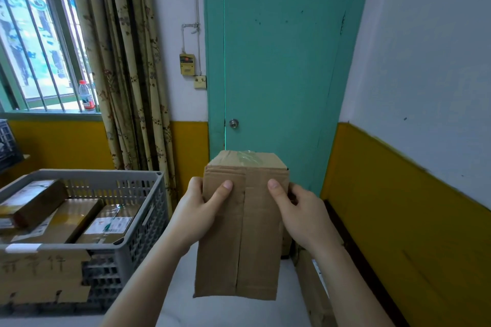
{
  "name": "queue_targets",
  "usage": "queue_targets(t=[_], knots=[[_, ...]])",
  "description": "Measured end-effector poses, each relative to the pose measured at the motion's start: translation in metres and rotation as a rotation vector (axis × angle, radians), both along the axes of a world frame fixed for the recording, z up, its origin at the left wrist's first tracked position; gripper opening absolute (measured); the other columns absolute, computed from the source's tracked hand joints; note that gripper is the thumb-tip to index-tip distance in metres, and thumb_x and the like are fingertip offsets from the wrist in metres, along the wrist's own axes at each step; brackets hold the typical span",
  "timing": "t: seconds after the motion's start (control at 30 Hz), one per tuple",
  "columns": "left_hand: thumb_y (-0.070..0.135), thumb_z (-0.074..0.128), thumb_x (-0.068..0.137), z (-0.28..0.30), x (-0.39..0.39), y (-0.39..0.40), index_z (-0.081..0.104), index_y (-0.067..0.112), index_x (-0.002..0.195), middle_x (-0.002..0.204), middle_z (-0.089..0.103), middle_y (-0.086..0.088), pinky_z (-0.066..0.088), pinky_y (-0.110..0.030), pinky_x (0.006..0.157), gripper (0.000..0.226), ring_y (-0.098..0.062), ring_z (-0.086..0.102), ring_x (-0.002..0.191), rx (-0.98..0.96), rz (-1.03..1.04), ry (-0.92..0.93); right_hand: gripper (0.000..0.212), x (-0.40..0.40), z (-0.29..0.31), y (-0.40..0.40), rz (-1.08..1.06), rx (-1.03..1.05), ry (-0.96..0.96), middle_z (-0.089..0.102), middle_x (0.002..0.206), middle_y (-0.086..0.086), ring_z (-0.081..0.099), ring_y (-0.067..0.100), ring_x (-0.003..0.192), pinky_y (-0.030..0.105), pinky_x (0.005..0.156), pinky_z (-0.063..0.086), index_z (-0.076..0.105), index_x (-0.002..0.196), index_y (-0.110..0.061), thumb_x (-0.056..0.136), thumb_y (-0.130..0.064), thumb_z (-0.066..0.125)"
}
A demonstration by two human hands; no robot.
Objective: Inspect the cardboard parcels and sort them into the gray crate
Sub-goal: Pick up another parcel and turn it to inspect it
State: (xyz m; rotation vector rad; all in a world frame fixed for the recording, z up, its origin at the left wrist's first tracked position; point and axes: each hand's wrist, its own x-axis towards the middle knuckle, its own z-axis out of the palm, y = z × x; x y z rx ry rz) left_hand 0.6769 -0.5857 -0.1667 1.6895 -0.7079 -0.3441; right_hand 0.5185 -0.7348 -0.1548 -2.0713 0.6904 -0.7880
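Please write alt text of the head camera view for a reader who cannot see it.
Both hands, left hand and right hand, hold a brown cardboard parcel upright before a teal door. At the left stands a gray crate already holding several parcels.

The cardboard parcel is a tall brown box, held upright in the air, with a seam down its near face and clear tape on its top. The gray crate stands to its left, with slotted walls and a cardboard sign on its front. Inside the crate lie three other parcels; one has a white label.
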Motion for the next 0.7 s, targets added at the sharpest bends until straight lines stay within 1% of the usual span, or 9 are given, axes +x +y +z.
queue_targets(t=[0.07, 0.17, 0.23, 0.3, 0.37, 0.43, 0.47, 0.57, 0.7], knots=[[0.074, 0.069, 0.072, -0.003, 0.004, 0.000, 0.050, 0.033, 0.130, 0.118, 0.068, 0.012, 0.055, -0.023, 0.075, 0.074, -0.007, 0.068, 0.104, -0.052, 0.011, 0.065, 0.026, 0.000, -0.001, 0.002, 0.028, -0.005, -0.012, 0.066, 0.091, -0.029, 0.055, -0.023, 0.089, 0.006, 0.065, 0.042, 0.062, 0.090, -0.050, 0.095, -0.068, 0.045], [0.073, 0.084, 0.062, -0.007, 0.012, 0.005, 0.049, 0.034, 0.138, 0.125, 0.069, 0.009, 0.059, -0.039, 0.093, 0.093, -0.012, 0.069, 0.112, -0.096, -0.034, 0.102, 0.029, 0.000, -0.005, -0.002, 0.066, 0.015, -0.014, 0.061, 0.103, -0.022, 0.050, -0.023, 0.096, 0.008, 0.076, 0.034, 0.062, 0.099, -0.049, 0.105, -0.054, 0.034], [0.073, 0.087, 0.054, -0.008, 0.015, 0.009, 0.049, 0.036, 0.139, 0.125, 0.069, 0.010, 0.059, -0.041, 0.096, 0.101, -0.013, 0.069, 0.113, -0.100, -0.052, 0.090, 0.030, 0.000, -0.008, -0.007, 0.100, 0.022, -0.011, 0.059, 0.114, -0.016, 0.051, -0.015, 0.106, 0.007, 0.079, 0.036, 0.063, 0.121, -0.045, 0.107, -0.045, 0.036], [0.073, 0.090, 0.049, -0.009, 0.017, 0.011, 0.050, 0.038, 0.138, 0.123, 0.070, 0.011, 0.060, -0.040, 0.094, 0.103, -0.013, 0.071, 0.112, -0.107, -0.068, 0.090, 0.038, -0.001, -0.011, -0.012, 0.124, 0.035, -0.024, 0.057, 0.124, -0.017, 0.052, -0.007, 0.117, 0.003, 0.084, 0.039, 0.053, 0.143, -0.039, 0.107, -0.042, 0.043], [0.070, 0.092, 0.047, -0.010, 0.018, 0.011, 0.049, 0.037, 0.139, 0.124, 0.070, 0.010, 0.060, -0.040, 0.093, 0.107, -0.013, 0.070, 0.112, -0.117, -0.065, 0.094, 0.051, -0.001, -0.015, -0.016, 0.116, 0.065, -0.006, 0.054, 0.137, -0.015, 0.049, 0.003, 0.130, 0.007, 0.096, 0.038, 0.046, 0.151, -0.036, 0.102, -0.051, 0.048], [0.071, 0.093, 0.044, -0.012, 0.018, 0.011, 0.047, 0.037, 0.140, 0.124, 0.069, 0.012, 0.060, -0.038, 0.092, 0.112, -0.011, 0.069, 0.112, -0.123, -0.037, 0.094, 0.078, 0.001, -0.020, -0.017, 0.106, 0.161, 0.054, 0.044, 0.155, -0.010, 0.042, 0.012, 0.142, 0.028, 0.112, 0.037, 0.034, 0.158, -0.034, 0.090, -0.071, 0.047], [0.072, 0.093, 0.042, -0.013, 0.018, 0.010, 0.048, 0.037, 0.140, 0.124, 0.069, 0.012, 0.059, -0.038, 0.092, 0.114, -0.011, 0.070, 0.112, -0.128, -0.024, 0.100, 0.092, 0.001, -0.023, -0.018, 0.109, 0.230, 0.075, 0.038, 0.160, -0.009, 0.037, 0.015, 0.146, 0.033, 0.114, 0.033, 0.026, 0.160, -0.033, 0.083, -0.079, 0.046], [0.075, 0.092, 0.043, -0.016, 0.016, 0.009, 0.047, 0.036, 0.141, 0.123, 0.069, 0.012, 0.059, -0.038, 0.093, 0.114, -0.010, 0.070, 0.111, -0.110, -0.011, 0.113, 0.111, 0.004, -0.032, -0.020, 0.133, 0.359, 0.106, 0.026, 0.166, -0.009, 0.030, 0.018, 0.150, 0.037, 0.115, 0.028, 0.008, 0.162, -0.037, 0.071, -0.091, 0.041], [0.078, 0.087, 0.046, -0.018, 0.013, 0.008, 0.046, 0.038, 0.137, 0.123, 0.067, 0.014, 0.058, -0.030, 0.086, 0.107, -0.007, 0.068, 0.109, -0.072, 0.006, 0.089, 0.113, 0.004, -0.043, -0.024, 0.113, 0.354, 0.075, 0.037, 0.162, -0.007, 0.040, 0.015, 0.141, 0.032, 0.102, 0.034, 0.013, 0.161, -0.041, 0.067, -0.094, 0.045]])
